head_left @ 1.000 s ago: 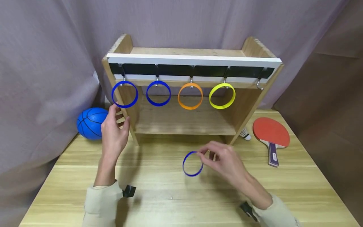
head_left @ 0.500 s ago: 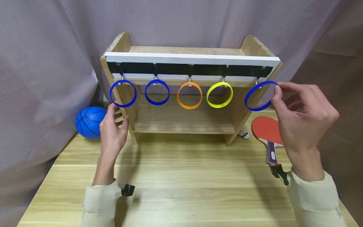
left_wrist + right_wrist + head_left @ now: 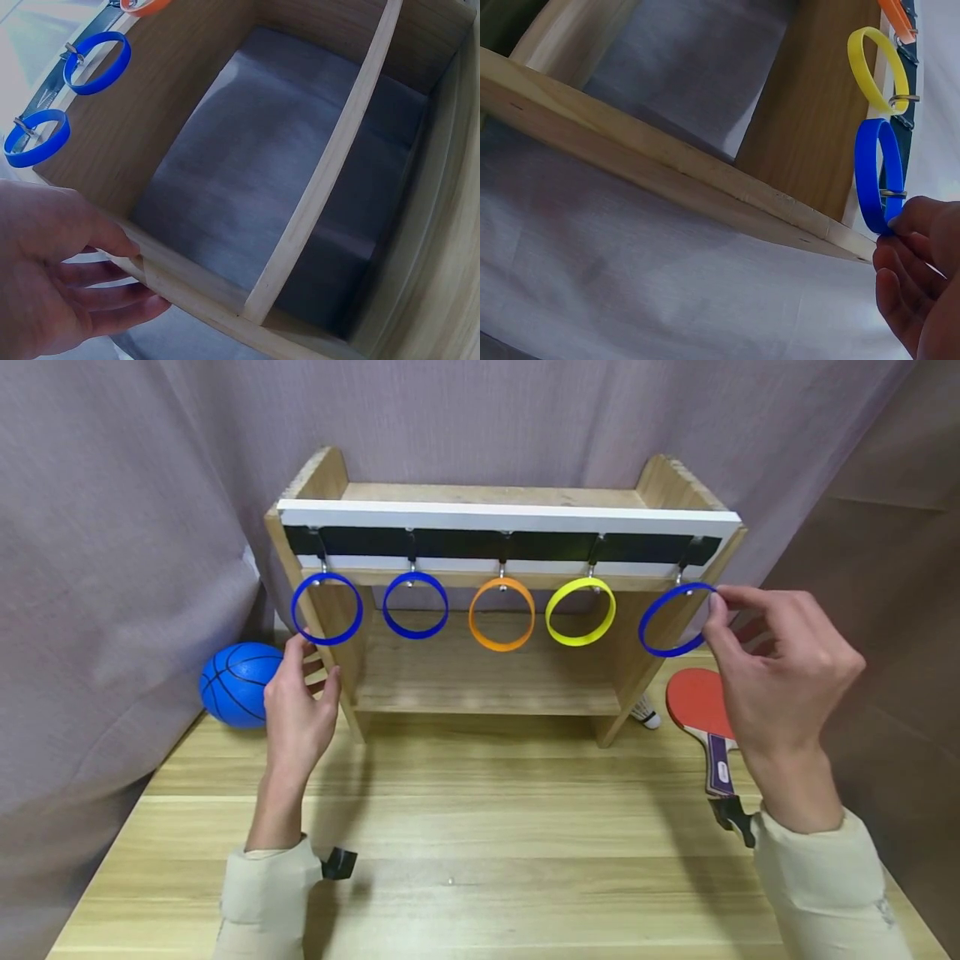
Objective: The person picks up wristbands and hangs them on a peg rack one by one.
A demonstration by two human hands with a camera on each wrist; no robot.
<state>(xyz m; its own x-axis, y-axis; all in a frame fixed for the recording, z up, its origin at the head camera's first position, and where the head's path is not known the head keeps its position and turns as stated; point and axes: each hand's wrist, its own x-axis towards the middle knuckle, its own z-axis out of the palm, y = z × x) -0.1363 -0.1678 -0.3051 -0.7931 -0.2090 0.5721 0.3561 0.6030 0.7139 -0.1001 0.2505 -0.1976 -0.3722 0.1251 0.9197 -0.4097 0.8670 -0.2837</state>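
Observation:
My right hand [image 3: 787, 668] pinches the right edge of a blue silicone wristband [image 3: 866, 176] between thumb and index finger. In the right wrist view, the rightmost metal hook [image 3: 892, 194] shows inside that band's loop. Four more hooks carry a yellow wristband [image 3: 576, 641], an orange wristband [image 3: 501, 647] and two blue ones, the nearer to the middle being this blue wristband [image 3: 415, 634]. At the left, my left hand [image 3: 300, 706] grips the side panel of the wooden shelf [image 3: 199, 300], thumb on one face and fingers on the other.
A blue toy basketball [image 3: 238, 685] lies beside the shelf's left side. Right of the shelf are a shuttlecock [image 3: 645, 713] and a red table tennis bat [image 3: 697, 702], partly hidden by the right hand. Grey curtain [image 3: 495, 422] hangs behind the wooden table [image 3: 480, 827].
My right hand has lifted the blue wristband from over the table up to the rightmost hook, then shifted slightly left with it. The left hand stays on the shelf side.

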